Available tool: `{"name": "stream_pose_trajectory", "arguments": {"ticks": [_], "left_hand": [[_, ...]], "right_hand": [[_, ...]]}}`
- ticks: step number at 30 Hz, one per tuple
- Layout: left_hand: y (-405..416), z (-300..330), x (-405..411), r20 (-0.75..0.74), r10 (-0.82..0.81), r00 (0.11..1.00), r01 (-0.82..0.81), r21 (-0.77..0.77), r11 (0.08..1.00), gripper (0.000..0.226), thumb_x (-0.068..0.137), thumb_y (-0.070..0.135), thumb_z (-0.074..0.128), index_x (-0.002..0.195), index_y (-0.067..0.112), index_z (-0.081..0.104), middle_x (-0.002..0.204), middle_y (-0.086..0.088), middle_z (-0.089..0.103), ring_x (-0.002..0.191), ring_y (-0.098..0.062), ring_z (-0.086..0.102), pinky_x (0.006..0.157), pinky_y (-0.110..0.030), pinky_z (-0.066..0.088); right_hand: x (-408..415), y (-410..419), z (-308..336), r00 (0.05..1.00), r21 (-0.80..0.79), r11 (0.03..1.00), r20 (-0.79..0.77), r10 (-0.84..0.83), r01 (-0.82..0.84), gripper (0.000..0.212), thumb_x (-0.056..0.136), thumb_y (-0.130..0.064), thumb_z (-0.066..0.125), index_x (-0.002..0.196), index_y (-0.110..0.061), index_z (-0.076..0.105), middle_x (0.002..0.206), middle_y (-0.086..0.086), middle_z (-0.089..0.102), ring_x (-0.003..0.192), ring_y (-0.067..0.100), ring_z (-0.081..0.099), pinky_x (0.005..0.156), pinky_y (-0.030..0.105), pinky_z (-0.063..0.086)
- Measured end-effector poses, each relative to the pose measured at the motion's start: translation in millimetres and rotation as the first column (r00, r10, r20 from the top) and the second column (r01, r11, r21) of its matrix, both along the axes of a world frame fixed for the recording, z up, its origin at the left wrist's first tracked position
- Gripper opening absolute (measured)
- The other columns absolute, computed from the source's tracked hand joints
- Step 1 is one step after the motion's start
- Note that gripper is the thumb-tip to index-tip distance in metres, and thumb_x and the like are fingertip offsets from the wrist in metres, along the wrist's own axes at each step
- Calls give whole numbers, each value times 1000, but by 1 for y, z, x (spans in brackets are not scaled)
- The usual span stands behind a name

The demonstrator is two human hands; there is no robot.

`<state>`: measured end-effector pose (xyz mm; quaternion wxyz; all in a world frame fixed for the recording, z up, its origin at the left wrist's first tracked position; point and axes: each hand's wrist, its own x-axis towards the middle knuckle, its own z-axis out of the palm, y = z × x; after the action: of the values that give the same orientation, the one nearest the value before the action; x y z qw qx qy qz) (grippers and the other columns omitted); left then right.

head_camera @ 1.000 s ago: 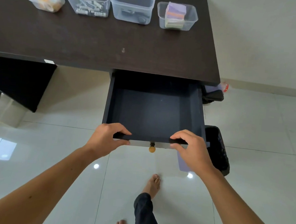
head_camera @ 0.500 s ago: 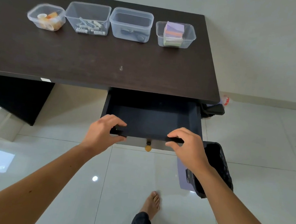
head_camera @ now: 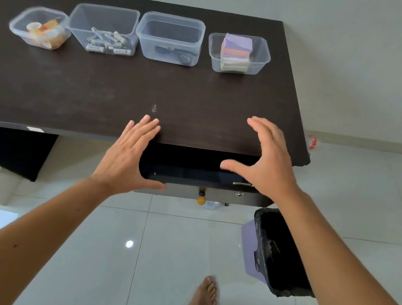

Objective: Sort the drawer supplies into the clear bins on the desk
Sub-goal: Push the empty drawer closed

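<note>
- My left hand (head_camera: 130, 157): fingers straight, spread, holding nothing, above the nearly closed drawer (head_camera: 207, 178)
- My right hand (head_camera: 266, 161): fingers splayed wide, empty, over the surface (head_camera: 102, 87) edge

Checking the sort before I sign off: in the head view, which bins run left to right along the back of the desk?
Bin of tape rolls → bin of batteries → bin with a dark item → bin of sticky notes.

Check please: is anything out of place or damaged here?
Mostly tidy: the four clear bins stand in a row. The drawer is not fully shut, a pale scuff marks the desk, and the bin liner on the floor looks torn.
</note>
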<state>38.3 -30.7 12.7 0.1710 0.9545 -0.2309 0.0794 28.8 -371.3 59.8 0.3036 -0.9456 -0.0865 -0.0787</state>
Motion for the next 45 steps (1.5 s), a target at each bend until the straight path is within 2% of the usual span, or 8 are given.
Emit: {"name": "stream_pose_trajectory", "arguments": {"ticks": [3,5,8,13,21,33,40,45], "left_hand": [[4,-6,10,15,-35,999,34,41,999,148,54,88,80,163,2,27,174,-8,24,164,-23,12,133,-49,12],[6,-9,13,28,-39,999,38,46,998,147,55,92,75,163,4,29,173,-6,26,163,-21,17,132,-48,17],[9,-12,15,61,-45,997,46,-4,999,139,56,89,78,160,5,39,170,-5,35,160,-21,29,131,-46,23],[3,-23,28,259,54,964,-19,-138,990,100,62,74,88,133,6,70,145,-4,65,141,-20,58,117,-45,45],[-9,-38,44,422,192,886,-87,-256,963,65,70,63,90,99,7,78,115,-2,80,118,-21,74,97,-42,58],[-14,-44,45,467,202,861,-111,-215,970,56,77,56,90,97,5,75,112,-5,80,114,-26,75,94,-47,60],[-16,-41,42,426,211,880,-144,-184,972,54,77,51,92,100,5,74,114,-6,79,116,-28,74,100,-46,57],[-12,-38,37,324,205,924,-167,-143,976,53,73,33,97,113,6,76,126,-5,76,123,-26,71,105,-48,56]], "right_hand": [[7,1,-13,967,-226,953,-201,160,-204,153,54,-87,81,169,-17,8,178,-7,2,164,11,-8,133,41,2],[8,-1,-28,957,-315,914,-217,192,-255,160,51,-91,78,169,-16,0,178,-7,-7,163,11,-14,132,39,-4],[10,-4,-41,974,-373,901,-122,190,-223,146,61,-87,76,169,-16,9,178,-5,-1,164,14,-7,134,42,4],[17,-2,-61,984,-207,975,133,116,-87,106,71,-57,91,156,-12,48,168,0,39,159,21,33,123,52,36],[26,12,-88,920,-176,978,391,-31,108,66,77,-41,93,130,-9,70,146,4,66,142,25,57,112,44,46],[27,15,-97,899,-210,963,433,-65,171,63,75,-33,94,129,-9,71,144,6,67,139,28,59,109,47,48],[25,16,-94,915,-211,962,396,-76,171,63,76,-32,94,129,-9,71,144,6,67,140,28,59,108,49,50],[22,18,-87,939,-218,963,334,-78,158,64,75,-24,95,132,-9,71,146,6,66,140,28,58,106,45,48]]}}
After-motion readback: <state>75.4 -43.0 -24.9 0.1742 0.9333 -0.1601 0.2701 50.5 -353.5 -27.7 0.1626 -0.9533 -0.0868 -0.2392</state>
